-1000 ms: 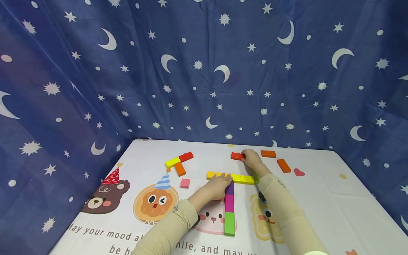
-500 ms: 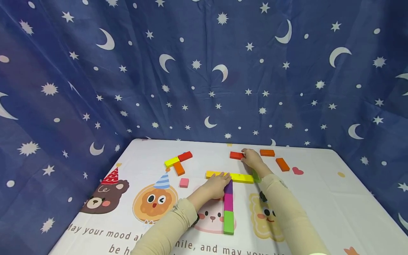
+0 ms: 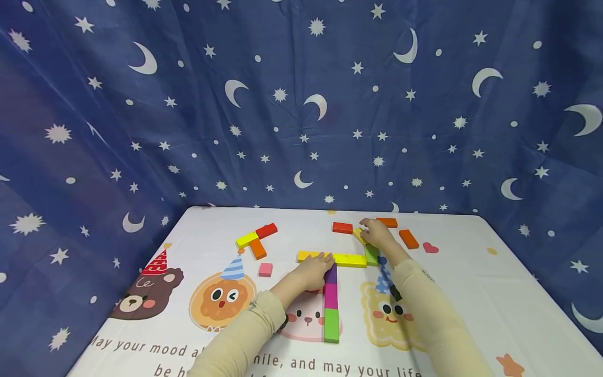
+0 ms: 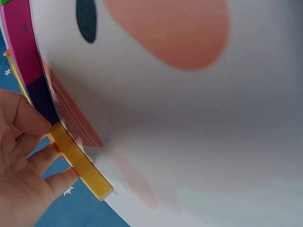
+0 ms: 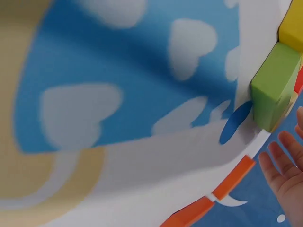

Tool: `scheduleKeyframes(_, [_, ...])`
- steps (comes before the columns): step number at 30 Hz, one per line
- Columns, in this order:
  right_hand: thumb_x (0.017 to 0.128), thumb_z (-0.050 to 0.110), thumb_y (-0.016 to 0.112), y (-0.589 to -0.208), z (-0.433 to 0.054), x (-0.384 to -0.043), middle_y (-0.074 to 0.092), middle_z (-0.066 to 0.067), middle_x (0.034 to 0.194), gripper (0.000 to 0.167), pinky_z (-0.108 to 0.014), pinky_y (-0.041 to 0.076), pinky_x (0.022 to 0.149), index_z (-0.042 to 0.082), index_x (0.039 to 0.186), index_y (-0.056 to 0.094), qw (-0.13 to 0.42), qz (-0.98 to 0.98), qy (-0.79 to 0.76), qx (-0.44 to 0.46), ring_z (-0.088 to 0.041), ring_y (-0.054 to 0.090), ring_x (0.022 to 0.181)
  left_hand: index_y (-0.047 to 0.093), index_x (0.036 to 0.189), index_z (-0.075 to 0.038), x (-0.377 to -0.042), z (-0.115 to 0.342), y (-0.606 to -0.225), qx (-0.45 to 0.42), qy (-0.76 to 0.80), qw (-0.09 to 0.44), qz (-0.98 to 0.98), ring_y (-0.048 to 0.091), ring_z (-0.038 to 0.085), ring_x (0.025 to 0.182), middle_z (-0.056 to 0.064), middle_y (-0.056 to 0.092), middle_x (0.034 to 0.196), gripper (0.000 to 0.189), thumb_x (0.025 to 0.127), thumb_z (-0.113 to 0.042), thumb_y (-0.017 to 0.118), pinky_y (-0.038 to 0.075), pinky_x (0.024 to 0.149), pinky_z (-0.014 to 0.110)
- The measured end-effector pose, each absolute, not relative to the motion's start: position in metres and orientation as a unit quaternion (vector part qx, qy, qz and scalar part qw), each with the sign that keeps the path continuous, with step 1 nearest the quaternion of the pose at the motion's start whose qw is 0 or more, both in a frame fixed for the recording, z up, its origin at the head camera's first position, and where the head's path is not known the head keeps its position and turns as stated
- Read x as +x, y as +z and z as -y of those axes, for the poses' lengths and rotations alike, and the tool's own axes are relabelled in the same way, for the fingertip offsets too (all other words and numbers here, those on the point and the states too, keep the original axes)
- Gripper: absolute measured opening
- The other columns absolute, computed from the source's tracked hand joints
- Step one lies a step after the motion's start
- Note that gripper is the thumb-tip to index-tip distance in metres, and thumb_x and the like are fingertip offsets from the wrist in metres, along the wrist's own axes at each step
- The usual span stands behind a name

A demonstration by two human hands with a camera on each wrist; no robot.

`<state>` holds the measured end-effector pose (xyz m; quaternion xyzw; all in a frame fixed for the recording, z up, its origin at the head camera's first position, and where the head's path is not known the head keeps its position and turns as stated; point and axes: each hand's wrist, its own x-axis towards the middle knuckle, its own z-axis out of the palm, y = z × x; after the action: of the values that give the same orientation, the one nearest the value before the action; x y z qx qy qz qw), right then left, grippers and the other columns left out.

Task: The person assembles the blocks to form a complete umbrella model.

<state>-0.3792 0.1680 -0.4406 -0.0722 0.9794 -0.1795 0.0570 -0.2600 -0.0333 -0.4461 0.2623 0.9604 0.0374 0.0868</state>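
In the head view, my left hand [image 3: 312, 272] rests at the corner where an orange-yellow block [image 3: 308, 256] and a yellow block [image 3: 352, 261] meet a purple block [image 3: 331, 273]. The left wrist view shows its fingertips touching the side of the orange-yellow block [image 4: 83, 163], the thumb beside the purple block [image 4: 41, 100]. My right hand [image 3: 379, 236] has its fingers extended beside a pale yellow block [image 3: 358, 235], which it partly covers. A green block [image 3: 371, 255] ends the yellow row just below this hand. The right wrist view shows these fingers [image 5: 284, 158] apart from the green block [image 5: 274, 87].
Magenta [image 3: 331, 296] and light green [image 3: 332, 325] blocks continue the column toward me. A red block [image 3: 342, 228] lies left of the right hand, two orange blocks [image 3: 409, 239] right of it. Red, yellow and orange blocks [image 3: 257, 248] and a pink one [image 3: 265, 269] lie left.
My right hand has shifted right, away from the red block, uncovering the pale yellow block and more of the green one. The left hand stays at the corner; the head view has turned slightly right.
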Motion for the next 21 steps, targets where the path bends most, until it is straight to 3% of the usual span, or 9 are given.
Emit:
scheduleKeyframes(2, [0.093,0.005,0.055,-0.406,-0.162,-0.342,0.053,-0.026,0.131,0.039,-0.045,0.047,0.098,-0.006,0.130,0.050,0.068,-0.978,-0.186,-0.066,-0.039,0.055,0.116,0.042,0.143,-0.013,-0.259,0.033,-0.446,0.263,0.043,0.090,-0.960,0.033,0.022,0.140,0.002,0.037,0.151,0.058,0.086,-0.005,0.054,0.030,0.114,0.046])
scheduleKeyframes(5, [0.093,0.007,0.055,-0.401,-0.172,-0.326,0.056,-0.026,0.127,0.036,-0.046,0.048,0.097,-0.005,0.127,0.053,0.049,-0.975,-0.191,-0.106,-0.039,0.056,0.113,0.042,0.143,-0.012,-0.259,0.032,-0.444,0.262,0.048,0.094,-0.959,0.033,0.022,0.141,0.002,0.036,0.151,0.059,0.086,-0.005,0.054,0.029,0.114,0.046])
scheduleKeyframes(10, [0.094,0.015,0.057,-0.436,-0.187,-0.353,0.060,-0.020,0.124,0.036,-0.044,0.048,0.097,-0.003,0.125,0.057,0.034,-0.969,-0.169,-0.178,-0.033,0.058,0.112,0.042,0.143,-0.013,-0.260,0.032,-0.443,0.259,0.049,0.099,-0.959,0.033,0.021,0.141,0.001,0.036,0.151,0.059,0.086,-0.006,0.055,0.029,0.114,0.046])
scheduleKeyframes(12, [0.093,0.016,0.059,-0.442,-0.188,-0.356,0.062,-0.020,0.120,0.035,-0.044,0.050,0.094,-0.003,0.122,0.058,0.031,-0.967,-0.159,-0.194,-0.030,0.061,0.104,0.042,0.143,-0.013,-0.261,0.032,-0.443,0.260,0.047,0.100,-0.959,0.033,0.021,0.141,0.001,0.036,0.152,0.058,0.087,-0.006,0.055,0.029,0.114,0.046])
scheduleKeyframes(17, [0.090,0.012,0.062,-0.434,-0.179,-0.340,0.066,-0.018,0.110,0.032,-0.042,0.053,0.088,-0.002,0.118,0.062,0.033,-0.969,-0.139,-0.199,-0.022,0.058,0.083,0.043,0.143,-0.013,-0.264,0.032,-0.439,0.256,0.041,0.103,-0.960,0.033,0.021,0.141,0.001,0.037,0.151,0.057,0.087,-0.007,0.054,0.031,0.113,0.045])
scheduleKeyframes(21, [0.089,0.011,0.063,-0.432,-0.176,-0.322,0.067,-0.017,0.108,0.031,-0.038,0.054,0.083,-0.003,0.116,0.063,0.032,-0.961,-0.135,-0.238,-0.017,0.056,0.078,0.044,0.142,-0.013,-0.262,0.032,-0.438,0.257,0.040,0.105,-0.960,0.035,0.022,0.140,0.001,0.038,0.150,0.056,0.087,-0.006,0.054,0.032,0.113,0.044])
